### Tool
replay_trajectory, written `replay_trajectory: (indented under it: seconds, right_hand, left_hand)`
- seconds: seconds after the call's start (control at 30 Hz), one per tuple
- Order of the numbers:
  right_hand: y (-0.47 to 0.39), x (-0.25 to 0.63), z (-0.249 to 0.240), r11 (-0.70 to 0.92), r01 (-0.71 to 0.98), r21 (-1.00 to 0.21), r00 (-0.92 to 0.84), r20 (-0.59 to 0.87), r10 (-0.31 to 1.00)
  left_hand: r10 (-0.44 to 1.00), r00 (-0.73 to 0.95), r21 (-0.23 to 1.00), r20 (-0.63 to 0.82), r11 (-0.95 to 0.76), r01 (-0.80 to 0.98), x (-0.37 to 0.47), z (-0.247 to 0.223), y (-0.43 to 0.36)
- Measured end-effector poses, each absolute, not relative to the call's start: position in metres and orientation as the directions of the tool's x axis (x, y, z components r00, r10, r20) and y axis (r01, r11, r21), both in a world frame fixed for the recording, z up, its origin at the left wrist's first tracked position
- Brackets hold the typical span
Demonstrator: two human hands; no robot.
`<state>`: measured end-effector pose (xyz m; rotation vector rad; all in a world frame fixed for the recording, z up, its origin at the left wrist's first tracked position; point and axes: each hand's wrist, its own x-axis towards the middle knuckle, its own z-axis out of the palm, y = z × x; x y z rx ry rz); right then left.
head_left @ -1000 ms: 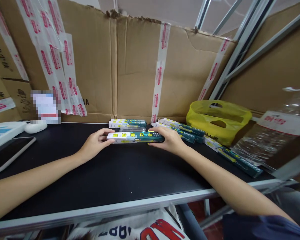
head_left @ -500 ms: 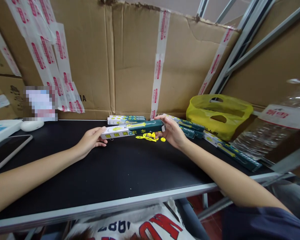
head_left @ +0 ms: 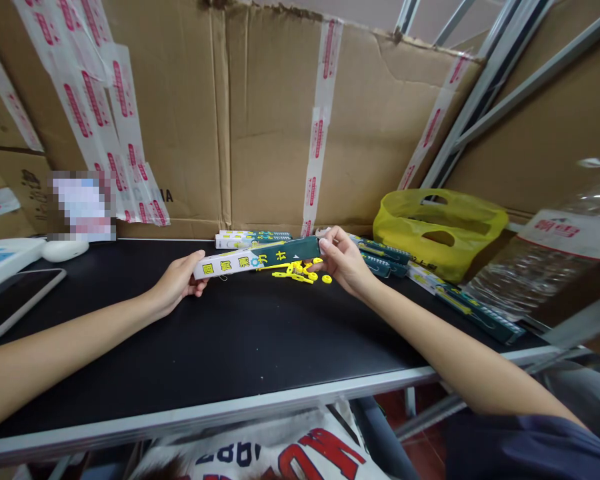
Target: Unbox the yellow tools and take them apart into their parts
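Extending forward, the left hand [head_left: 179, 280] and right hand [head_left: 347, 263] grip opposite ends of a tilted box [head_left: 237, 261].

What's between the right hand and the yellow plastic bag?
Slim white-and-green cardboard boxes lie there on the black tabletop, seen in the head view.

One camera sits on the person's head. It looks forward and down, over a black table [head_left: 220, 353]. The left hand [head_left: 177, 283] and right hand [head_left: 344, 261] are close, near the middle of the frame. A big cardboard sheet [head_left: 273, 133] stands farther off and fills most of the top. White cloth [head_left: 275, 443] at the bottom edge is seen from above.
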<state>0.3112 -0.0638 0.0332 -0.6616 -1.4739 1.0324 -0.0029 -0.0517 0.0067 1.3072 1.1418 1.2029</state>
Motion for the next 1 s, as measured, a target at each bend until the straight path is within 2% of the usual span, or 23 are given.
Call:
replay_trajectory:
  seconds: [0.2,0.37,0.47,0.63,0.73,0.9,1.0]
  right_hand:
    - [-0.059,0.312,0.028,0.493,-0.086,-0.866,-0.154,0.500,0.852]
    - [-0.063,0.312,0.025,0.662,0.191,-0.725,-0.184,0.636,0.750]
    - [-0.068,0.311,0.025,0.687,0.241,-0.686,-0.206,0.656,0.727]
    - [-0.068,0.307,0.027,0.546,0.091,-0.833,-0.193,0.523,0.830]
    - [-0.064,0.309,0.027,0.426,0.026,-0.905,-0.263,0.405,0.876]
    - [-0.057,0.318,0.021,0.304,0.157,-0.939,-0.502,0.189,0.844]
    - [-0.059,0.320,0.020,0.400,0.243,-0.884,-0.592,0.191,0.783]
  left_hand:
    - [0.990,0.109,0.995,0.085,-0.091,0.050,-0.005,0.003,-0.050]
    - [0.988,0.119,0.992,0.098,-0.106,0.063,-0.005,0.003,-0.051]
    - [0.989,0.098,0.992,0.110,-0.116,0.056,-0.006,0.003,-0.050]
    - [0.981,0.103,0.986,0.162,-0.165,0.025,-0.005,0.003,-0.052]
    - [0.975,0.082,0.978,0.205,-0.207,0.013,-0.005,0.004,-0.054]
    - [0.953,0.063,0.954,0.298,-0.299,0.015,-0.006,0.006,-0.053]
    - [0.922,0.081,0.923,0.380,-0.384,0.041,-0.006,0.006,-0.052]
